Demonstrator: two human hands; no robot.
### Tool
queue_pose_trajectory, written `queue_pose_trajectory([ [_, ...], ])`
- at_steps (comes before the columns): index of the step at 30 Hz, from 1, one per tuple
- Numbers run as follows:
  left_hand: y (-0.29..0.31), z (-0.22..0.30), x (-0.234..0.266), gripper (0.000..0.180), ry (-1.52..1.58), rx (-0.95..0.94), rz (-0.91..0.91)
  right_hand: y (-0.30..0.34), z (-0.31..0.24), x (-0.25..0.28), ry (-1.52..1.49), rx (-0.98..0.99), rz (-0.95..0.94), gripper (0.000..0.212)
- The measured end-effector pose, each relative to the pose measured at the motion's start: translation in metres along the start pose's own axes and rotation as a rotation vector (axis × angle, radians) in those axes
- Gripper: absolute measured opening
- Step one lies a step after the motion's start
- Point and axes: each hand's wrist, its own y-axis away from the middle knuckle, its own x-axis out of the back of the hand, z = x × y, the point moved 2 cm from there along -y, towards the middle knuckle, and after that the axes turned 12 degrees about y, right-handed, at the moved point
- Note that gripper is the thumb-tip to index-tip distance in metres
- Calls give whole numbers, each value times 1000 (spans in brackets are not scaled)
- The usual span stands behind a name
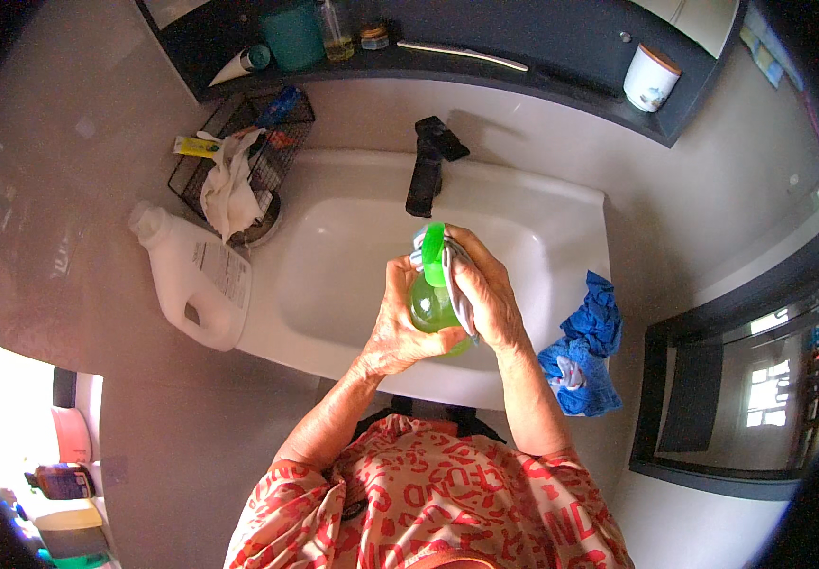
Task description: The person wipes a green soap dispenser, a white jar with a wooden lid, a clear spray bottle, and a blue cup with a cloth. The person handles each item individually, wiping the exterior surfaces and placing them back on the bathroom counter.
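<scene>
Both hands are clamped together on a green bottle (428, 305), which is held over the sink (319, 284). The left hand (398, 321) wraps it from about 8 o'clock, its thumb lying across the lower front. The right hand (487, 289) comes in from 2 to 3 o'clock and pinches a pale cloth (457, 283) against the bottle, below and beside its bright green top (433, 254). Part of the cloth also shows on the far side of that top, where it looks striped.

Taking the bottle as the clock's centre, a black faucet (425, 175) stands at 12 o'clock on the sink's back rim. At 10 o'clock is a wire basket (178, 180) with a white cloth (229, 185) hanging over its side and a yellow tube (196, 146) on its edge. At 9 o'clock a large white jug (199, 275) is beside the sink. Between 3 and 4 o'clock a crumpled blue cloth (591, 332) drapes over the sink's corner.

Farther out, a dark shelf (561, 93) spans 11 to 1 o'clock: a teal container (293, 38) at 11, a toothbrush (462, 55) near 12, and a white cup (651, 83) between 1 and 2.
</scene>
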Motion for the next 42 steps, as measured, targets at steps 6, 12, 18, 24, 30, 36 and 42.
queue_pose_trajectory([
  [6,-7,1,4,72,90,-4,4,-2,-11,-5,168,104,96,32],
  [12,-7,-3,8,70,104,-38,-14,18,-11,-13,331,289,221,34],
  [18,-15,-6,17,82,106,13,-42,37,-22,-19,686,515,237,38],
  [24,-16,7,10,81,208,30,0,16,-10,-16,111,-17,296,38],
  [30,-18,3,7,74,125,15,85,9,21,-21,-375,-286,376,38],
  [36,-21,-5,15,73,-141,-126,162,15,30,-40,-860,-495,436,38],
  [42,-24,-7,9,72,-54,-297,164,20,29,-46,-1082,-555,409,37],
])
